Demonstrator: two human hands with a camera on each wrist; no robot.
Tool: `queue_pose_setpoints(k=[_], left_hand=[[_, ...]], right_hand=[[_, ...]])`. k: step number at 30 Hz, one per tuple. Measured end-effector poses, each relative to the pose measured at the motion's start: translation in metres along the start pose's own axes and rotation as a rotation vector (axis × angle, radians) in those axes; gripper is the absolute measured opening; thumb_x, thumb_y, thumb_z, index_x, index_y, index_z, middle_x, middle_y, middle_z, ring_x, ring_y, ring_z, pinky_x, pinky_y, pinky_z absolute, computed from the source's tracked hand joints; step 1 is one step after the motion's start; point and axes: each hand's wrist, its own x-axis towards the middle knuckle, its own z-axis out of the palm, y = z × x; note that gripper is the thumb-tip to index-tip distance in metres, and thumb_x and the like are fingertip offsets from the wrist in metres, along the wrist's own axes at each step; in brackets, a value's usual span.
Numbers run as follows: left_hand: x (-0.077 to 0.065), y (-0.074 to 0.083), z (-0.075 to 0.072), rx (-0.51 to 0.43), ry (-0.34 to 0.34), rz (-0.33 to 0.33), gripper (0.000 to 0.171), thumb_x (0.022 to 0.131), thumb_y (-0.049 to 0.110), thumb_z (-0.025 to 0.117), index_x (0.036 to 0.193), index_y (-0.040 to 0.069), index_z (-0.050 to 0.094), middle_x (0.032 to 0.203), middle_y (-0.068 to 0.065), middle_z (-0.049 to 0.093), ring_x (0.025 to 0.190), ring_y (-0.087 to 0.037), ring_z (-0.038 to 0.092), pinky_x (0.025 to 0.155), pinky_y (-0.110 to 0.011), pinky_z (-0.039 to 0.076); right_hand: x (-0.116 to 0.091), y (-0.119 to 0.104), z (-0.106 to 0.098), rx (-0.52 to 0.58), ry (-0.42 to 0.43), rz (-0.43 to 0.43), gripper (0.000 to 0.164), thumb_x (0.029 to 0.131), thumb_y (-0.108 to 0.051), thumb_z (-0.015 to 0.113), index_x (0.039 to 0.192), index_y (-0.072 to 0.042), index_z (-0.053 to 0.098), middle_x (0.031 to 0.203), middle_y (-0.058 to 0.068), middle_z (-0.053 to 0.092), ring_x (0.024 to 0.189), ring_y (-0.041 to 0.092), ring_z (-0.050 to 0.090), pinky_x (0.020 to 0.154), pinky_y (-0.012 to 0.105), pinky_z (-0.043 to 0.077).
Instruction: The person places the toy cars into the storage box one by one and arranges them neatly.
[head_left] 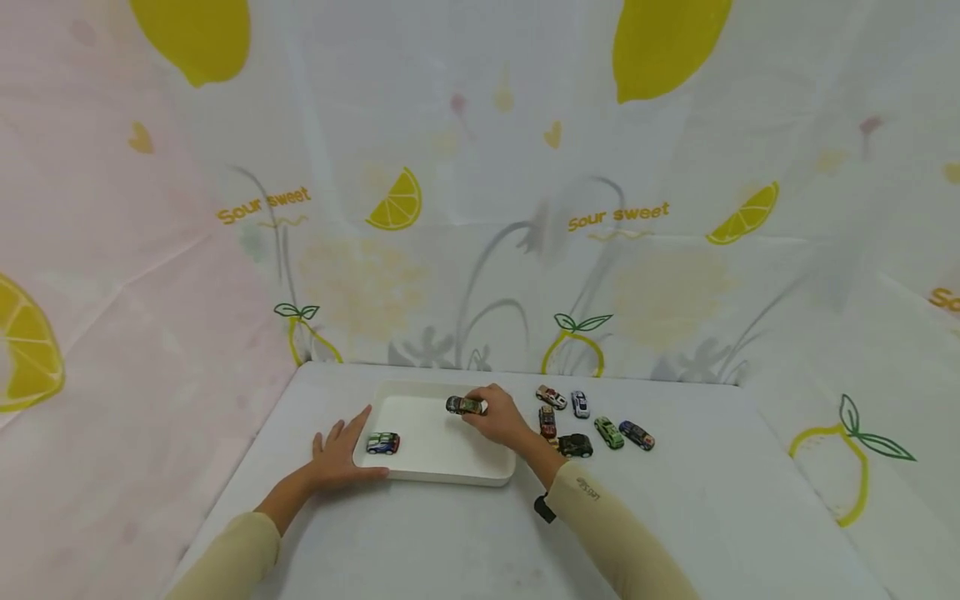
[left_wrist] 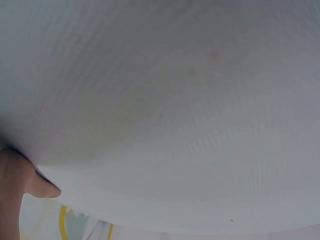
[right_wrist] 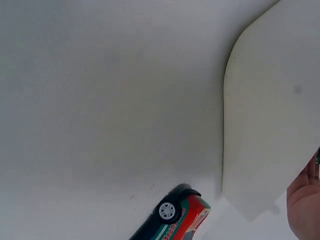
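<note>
My right hand [head_left: 498, 415] pinches a dark toy car with some green and brown [head_left: 464, 406] over the right part of a white tray [head_left: 442, 478]. In the right wrist view, that hand [right_wrist: 304, 207] appears at the right edge, and only a sliver of the car shows. On the tray's left side lies a blue, white and green toy car [head_left: 383, 443]. Around the tray's front left corner my left hand [head_left: 336, 457] is spread, its thumb along the front rim and its fingers at the left side. The left wrist view shows only part of that hand [left_wrist: 15, 185].
Several toy cars lie right of the tray, among them a green one [head_left: 609, 432], a white one [head_left: 580, 404], a blue one [head_left: 637, 435] and a dark green one [head_left: 575, 445]. Behind the white table [head_left: 720, 500] hangs a lemon-printed cloth [head_left: 480, 167].
</note>
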Motion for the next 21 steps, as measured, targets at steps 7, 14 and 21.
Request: queue_pose_setpoints(k=[7,14,21], left_hand=[[-0.003,0.0,-0.002,-0.006,-0.007,-0.022,0.116,0.063,0.066,0.069,0.149,0.016,0.009,0.152,-0.015,0.02,0.134,-0.051,0.011,0.097,-0.074,0.0],[0.002,-0.003,0.0,0.021,0.001,-0.019,0.117,0.063,0.069,0.067,0.149,0.017,0.008,0.152,-0.015,0.021,0.133,-0.052,0.011,0.097,-0.074,-0.001],[0.002,0.0,0.002,0.013,-0.011,-0.028,0.117,0.062,0.07,0.066,0.149,0.017,0.008,0.153,-0.013,0.02,0.134,-0.051,0.01,0.098,-0.073,-0.001]], right_hand=[[0.008,-0.011,0.019,-0.035,-0.005,0.022,0.026,0.081,-0.021,0.07,0.105,-0.011,0.066,0.098,0.006,0.059,0.082,0.015,0.052,0.067,0.026,0.043],[0.016,-0.024,0.036,-0.018,-0.015,0.034,0.026,0.08,-0.021,0.07,0.105,-0.011,0.066,0.099,0.005,0.059,0.086,0.014,0.054,0.072,0.026,0.044],[0.019,-0.03,0.048,0.007,-0.017,0.05,0.026,0.081,-0.019,0.07,0.104,-0.009,0.066,0.096,0.005,0.06,0.085,0.014,0.053,0.073,0.027,0.045]])
